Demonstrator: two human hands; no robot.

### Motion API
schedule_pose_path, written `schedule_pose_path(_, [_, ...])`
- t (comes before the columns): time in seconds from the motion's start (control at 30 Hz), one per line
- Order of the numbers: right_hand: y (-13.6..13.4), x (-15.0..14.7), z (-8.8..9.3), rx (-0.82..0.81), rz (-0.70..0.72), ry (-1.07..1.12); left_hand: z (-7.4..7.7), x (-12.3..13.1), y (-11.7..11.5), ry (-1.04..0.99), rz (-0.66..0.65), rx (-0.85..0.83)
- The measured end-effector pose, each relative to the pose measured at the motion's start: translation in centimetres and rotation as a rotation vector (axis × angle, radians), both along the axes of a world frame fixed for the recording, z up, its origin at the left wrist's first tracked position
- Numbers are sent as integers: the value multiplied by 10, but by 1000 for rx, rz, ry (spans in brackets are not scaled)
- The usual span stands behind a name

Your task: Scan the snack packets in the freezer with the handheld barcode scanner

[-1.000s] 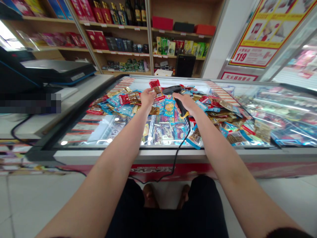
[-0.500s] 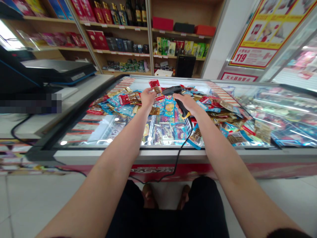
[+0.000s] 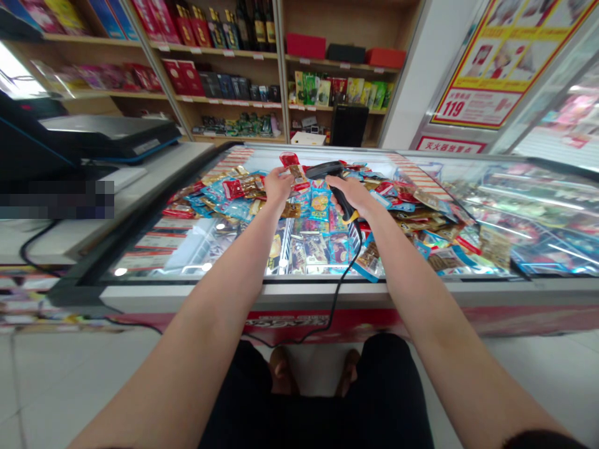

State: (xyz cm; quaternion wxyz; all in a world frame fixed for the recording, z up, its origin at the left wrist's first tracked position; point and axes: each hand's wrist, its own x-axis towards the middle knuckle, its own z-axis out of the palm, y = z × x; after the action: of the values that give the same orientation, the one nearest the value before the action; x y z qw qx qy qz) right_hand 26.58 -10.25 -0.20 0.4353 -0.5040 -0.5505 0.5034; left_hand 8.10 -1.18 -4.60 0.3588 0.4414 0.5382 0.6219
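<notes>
My left hand (image 3: 277,185) is closed on a small red and brown snack packet (image 3: 296,172), held up above the freezer's glass top. Just right of it, my right hand (image 3: 350,192) wraps round the handle of a black and yellow barcode scanner (image 3: 344,202). The scanner's head points left towards the packet. From its handle a black cable (image 3: 337,296) runs down over the freezer's front edge. Beneath and around both hands lie many snack packets (image 3: 321,202) in blue, red and gold. Fingertips of the left hand are partly hidden behind the packet.
The chest freezer (image 3: 327,288) with a glass top spans the front, goods visible inside. At left a counter (image 3: 154,163) carries a flat scale-like device (image 3: 116,132) and a dark screen. Behind stand shelves (image 3: 224,100) of bottles and boxes. A black box (image 3: 349,125) stands there too.
Almost nothing differs. The view has shifted very slightly; both hands keep hold of the packet and the barcode scanner in nearly the same place.
</notes>
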Motion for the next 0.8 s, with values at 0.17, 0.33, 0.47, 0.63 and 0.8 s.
schedule_pose_path(0.17, [8,7,2,53,-193,105,-2,-5,10,135,42,77])
schedule_pose_path(0.33, [16,21,6,98,-398,158,6,-30,18,265,215,155])
schedule_pose_path(0.47, [20,33,9,146,-499,160,16,-56,13,320,377,119])
schedule_pose_path(0.63, [25,45,11,202,-534,102,20,-63,-6,423,556,-42])
schedule_pose_path(0.8, [27,51,10,261,-503,38,24,-47,-25,567,503,41])
